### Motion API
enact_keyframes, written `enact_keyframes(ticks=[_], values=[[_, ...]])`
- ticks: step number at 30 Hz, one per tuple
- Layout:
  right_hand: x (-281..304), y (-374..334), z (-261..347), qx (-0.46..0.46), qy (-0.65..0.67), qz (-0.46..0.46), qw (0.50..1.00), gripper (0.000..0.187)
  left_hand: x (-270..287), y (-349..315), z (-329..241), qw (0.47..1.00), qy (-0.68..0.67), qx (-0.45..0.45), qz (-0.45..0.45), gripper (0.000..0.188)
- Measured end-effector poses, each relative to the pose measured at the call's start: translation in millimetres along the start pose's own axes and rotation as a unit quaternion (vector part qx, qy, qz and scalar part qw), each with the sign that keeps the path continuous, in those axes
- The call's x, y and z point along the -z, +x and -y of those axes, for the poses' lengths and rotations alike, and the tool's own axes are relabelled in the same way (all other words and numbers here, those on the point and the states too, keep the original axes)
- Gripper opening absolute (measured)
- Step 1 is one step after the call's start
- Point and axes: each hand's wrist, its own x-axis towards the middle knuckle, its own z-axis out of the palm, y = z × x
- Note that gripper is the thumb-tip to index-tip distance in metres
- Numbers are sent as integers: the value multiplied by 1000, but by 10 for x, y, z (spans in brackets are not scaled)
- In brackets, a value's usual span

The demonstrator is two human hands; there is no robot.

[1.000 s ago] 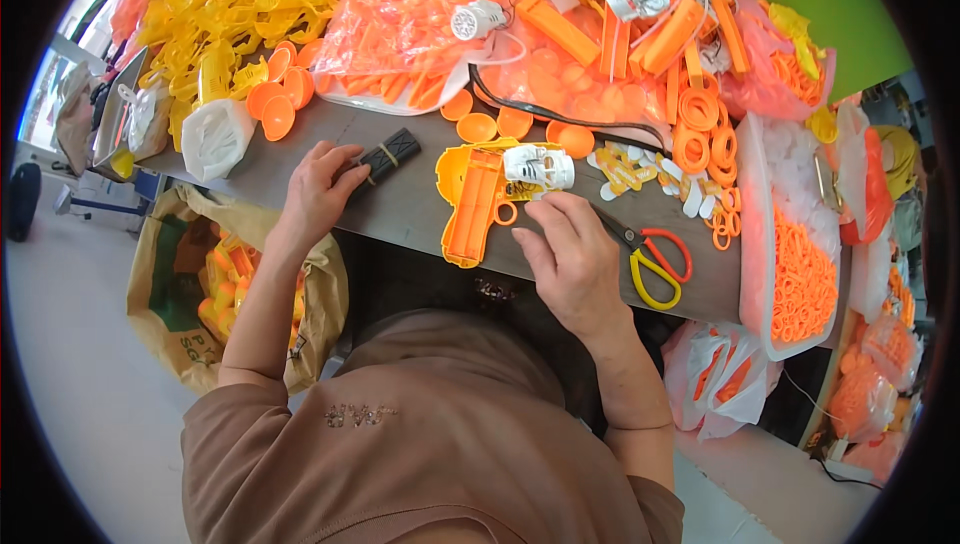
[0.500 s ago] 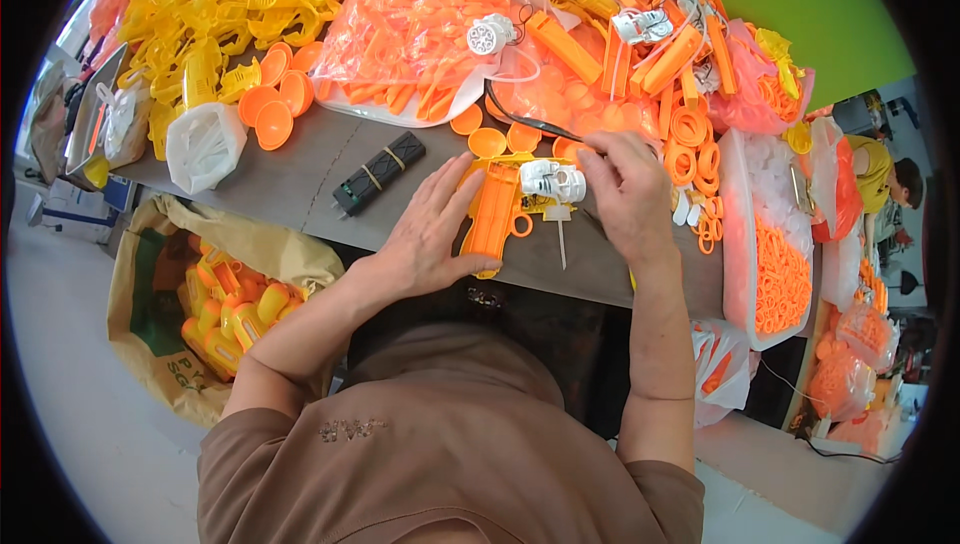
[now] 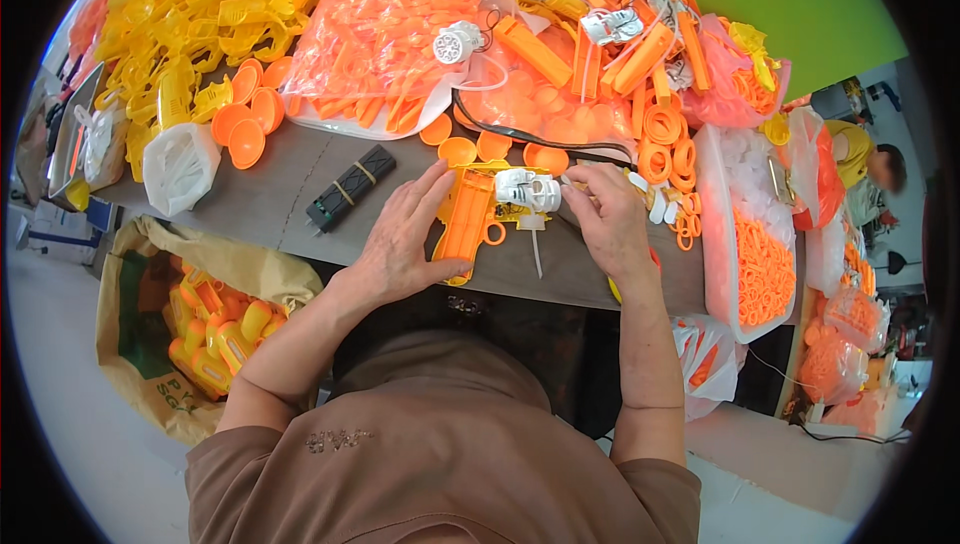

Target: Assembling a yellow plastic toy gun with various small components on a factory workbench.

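On the table's near edge lies a yellow toy shell with an orange handle insert (image 3: 466, 212) and a small orange ring at its side. My left hand (image 3: 400, 244) braces it, fingers along its left edge and thumb across the lower end. A white plastic mechanism (image 3: 527, 190) sits on the shell's upper right part, a thin pale stem hanging below it. My right hand (image 3: 612, 222) is closed, its fingertips and thumb at the mechanism's right end. A black cable (image 3: 540, 141) runs behind that hand.
A black block with a rubber band (image 3: 350, 188) lies left. Orange cups (image 3: 457, 151), yellow shells (image 3: 225, 19) and a bag of orange parts (image 3: 385, 34) fill the back. A tub of orange rings (image 3: 762, 274) stands right; a sack of yellow-orange pieces (image 3: 135, 344) stands low left.
My right hand has moved down from the black cable to the right end of the white mechanism. The cable now lies looped behind it. My left hand stays at the shell. The whole view has shifted slightly.
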Motion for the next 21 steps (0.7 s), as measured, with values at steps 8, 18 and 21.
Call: enact_keyframes(ticks=[8,18,21], values=[[108,129,6,36,-11,12,999,17,16,-14,-15,1000,1,-2,-9,96],[162,293,204,81,4,4,997,16,825,214,225,963,76,-6,-260,57],[109,211,179,35,47,5,998,15,1460,578,765,943,1,166,-289,45]])
